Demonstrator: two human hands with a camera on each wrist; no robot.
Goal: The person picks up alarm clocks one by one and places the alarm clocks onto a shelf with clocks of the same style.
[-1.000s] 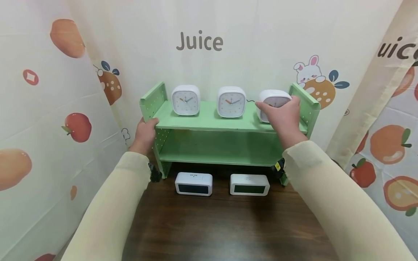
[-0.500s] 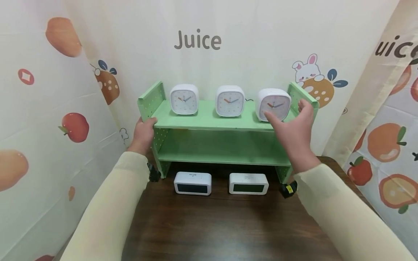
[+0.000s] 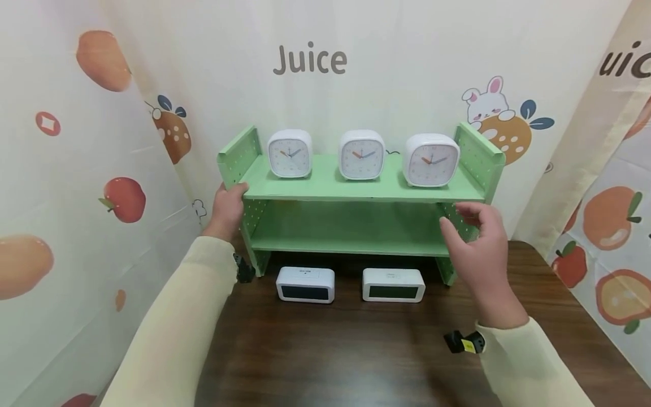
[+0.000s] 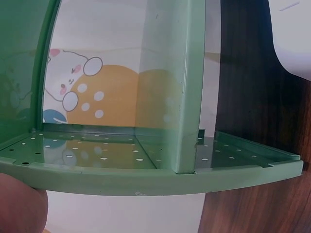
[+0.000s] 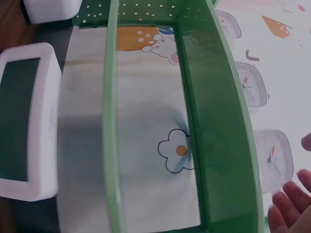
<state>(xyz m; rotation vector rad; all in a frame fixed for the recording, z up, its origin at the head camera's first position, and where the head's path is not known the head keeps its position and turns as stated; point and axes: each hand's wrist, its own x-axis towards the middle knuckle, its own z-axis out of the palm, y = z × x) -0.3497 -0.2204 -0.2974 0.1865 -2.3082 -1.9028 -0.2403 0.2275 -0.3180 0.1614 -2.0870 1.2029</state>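
Note:
A green metal shelf (image 3: 325, 198) with two levels stands at the back of the table. Its left side panel is gripped by my left hand (image 3: 227, 212), thumb over the front edge; most of those fingers are hidden behind the panel. Along the top level sit three white analog alarm clocks: left (image 3: 290, 154), middle (image 3: 361, 155) and right (image 3: 431, 161). My right hand (image 3: 480, 254) is in front of the shelf's right end, below the right clock, with thumb and fingers apart and holding nothing. In the right wrist view its fingers (image 5: 294, 206) appear near that clock.
Two white digital clocks with dark screens, one left (image 3: 305, 285) and one right (image 3: 393, 285), lie on the dark wooden table (image 3: 341, 350) before the shelf's base. A fruit-print curtain (image 3: 315, 107) hangs behind and on both sides.
My right hand has let go of the right alarm clock and drawn back, down and to the right. That clock stands on the top level. My left hand stays on the shelf.

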